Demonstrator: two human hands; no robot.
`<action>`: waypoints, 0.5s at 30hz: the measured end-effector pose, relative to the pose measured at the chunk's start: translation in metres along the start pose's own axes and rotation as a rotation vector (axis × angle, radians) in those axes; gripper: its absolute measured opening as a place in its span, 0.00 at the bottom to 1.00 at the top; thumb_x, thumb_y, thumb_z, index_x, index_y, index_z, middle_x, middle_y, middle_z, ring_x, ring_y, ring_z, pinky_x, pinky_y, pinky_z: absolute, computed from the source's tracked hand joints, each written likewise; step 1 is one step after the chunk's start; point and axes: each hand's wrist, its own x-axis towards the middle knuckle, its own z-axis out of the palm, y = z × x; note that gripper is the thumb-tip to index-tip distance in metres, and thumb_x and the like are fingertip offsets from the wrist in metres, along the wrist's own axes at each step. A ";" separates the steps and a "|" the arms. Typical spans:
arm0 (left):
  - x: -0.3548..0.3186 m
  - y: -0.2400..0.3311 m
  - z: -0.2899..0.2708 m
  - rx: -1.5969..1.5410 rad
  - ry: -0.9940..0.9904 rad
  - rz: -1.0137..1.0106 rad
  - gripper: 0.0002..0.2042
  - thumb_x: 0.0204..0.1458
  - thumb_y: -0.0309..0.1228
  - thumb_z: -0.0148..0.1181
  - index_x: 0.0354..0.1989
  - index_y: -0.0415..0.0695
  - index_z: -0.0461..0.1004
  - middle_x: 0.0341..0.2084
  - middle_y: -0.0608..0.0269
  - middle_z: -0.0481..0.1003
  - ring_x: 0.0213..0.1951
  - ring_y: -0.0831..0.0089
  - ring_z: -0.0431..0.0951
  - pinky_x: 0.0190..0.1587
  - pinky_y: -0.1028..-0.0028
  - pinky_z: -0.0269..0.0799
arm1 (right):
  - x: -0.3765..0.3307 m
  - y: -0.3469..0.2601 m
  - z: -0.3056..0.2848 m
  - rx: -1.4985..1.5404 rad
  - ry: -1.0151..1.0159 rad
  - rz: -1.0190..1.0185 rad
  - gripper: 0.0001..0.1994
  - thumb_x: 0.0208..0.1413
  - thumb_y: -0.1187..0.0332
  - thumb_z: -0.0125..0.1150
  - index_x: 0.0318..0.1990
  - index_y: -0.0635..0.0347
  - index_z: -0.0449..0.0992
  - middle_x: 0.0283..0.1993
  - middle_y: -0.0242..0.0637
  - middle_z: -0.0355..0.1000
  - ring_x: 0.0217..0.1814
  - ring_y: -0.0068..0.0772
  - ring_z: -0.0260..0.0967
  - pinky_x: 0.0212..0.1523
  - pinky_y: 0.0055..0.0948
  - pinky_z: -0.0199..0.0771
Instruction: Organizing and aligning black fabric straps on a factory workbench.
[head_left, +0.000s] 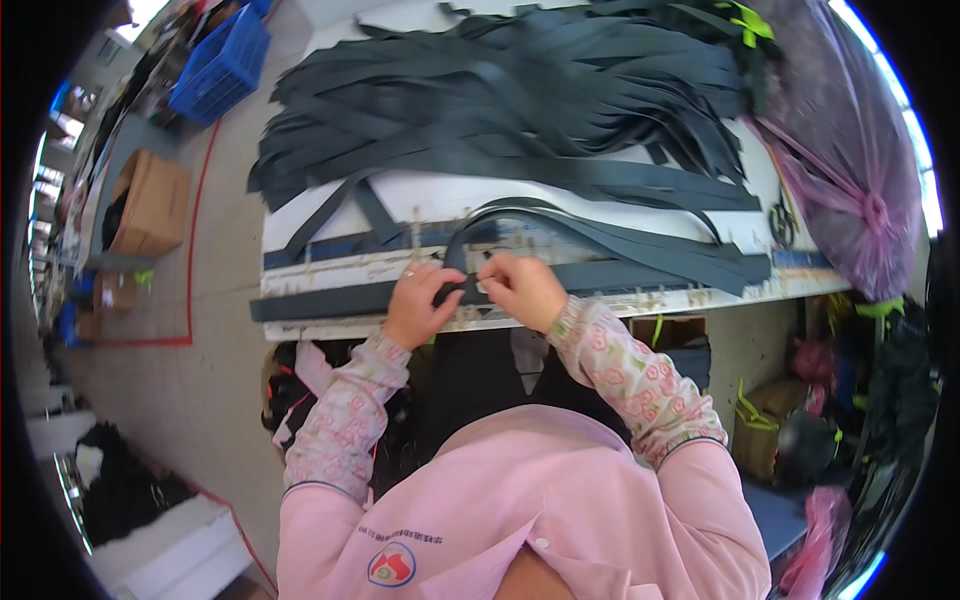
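Note:
Close together at the table's near edge, both hands work on a dark grey-green fabric strip point(340, 302). My left hand point(422, 303) is closed in a pinch on the strip, thumb and fingers curled around a dark bit of it. Beside it, my right hand point(525, 288) is pinched shut; a small whitish piece shows at its fingertips, too small to name. From between the hands a loop of strip point(520, 208) arches up and runs to the right. Farther back lies a large heap of similar strips point(500, 90).
The strips lie on a white table point(320, 215) with a worn, stained near edge. A pink translucent plastic bag point(850, 170) bulges at the right end. To the left, beyond the table, are a blue crate point(222, 65) and a cardboard box point(155, 205). Dark bundles point(810, 445) sit below right.

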 end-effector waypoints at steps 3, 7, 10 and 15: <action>0.000 -0.002 0.005 0.022 -0.003 0.002 0.12 0.46 0.29 0.67 0.40 0.49 0.76 0.32 0.60 0.73 0.38 0.56 0.72 0.43 0.62 0.69 | -0.006 0.010 0.013 0.055 -0.040 0.037 0.06 0.55 0.71 0.63 0.37 0.65 0.78 0.21 0.35 0.73 0.22 0.21 0.68 0.26 0.26 0.70; -0.006 -0.001 -0.004 -0.007 -0.008 -0.053 0.12 0.45 0.28 0.67 0.40 0.49 0.76 0.33 0.63 0.73 0.38 0.57 0.72 0.43 0.62 0.69 | -0.007 -0.007 0.024 -0.048 0.003 0.044 0.05 0.51 0.70 0.64 0.34 0.60 0.80 0.22 0.41 0.76 0.23 0.38 0.76 0.31 0.34 0.76; -0.008 0.000 -0.007 -0.005 0.012 -0.035 0.12 0.45 0.28 0.67 0.40 0.50 0.76 0.33 0.63 0.73 0.38 0.58 0.72 0.44 0.63 0.69 | -0.005 -0.006 0.032 -0.074 0.027 0.034 0.05 0.50 0.70 0.65 0.34 0.60 0.81 0.22 0.41 0.76 0.23 0.38 0.76 0.31 0.34 0.76; -0.008 0.000 -0.006 -0.008 0.014 -0.024 0.13 0.44 0.28 0.67 0.40 0.50 0.75 0.32 0.64 0.73 0.38 0.58 0.71 0.43 0.63 0.69 | -0.005 -0.001 0.038 -0.134 0.067 -0.030 0.06 0.50 0.70 0.65 0.35 0.58 0.82 0.23 0.41 0.77 0.25 0.40 0.76 0.31 0.34 0.76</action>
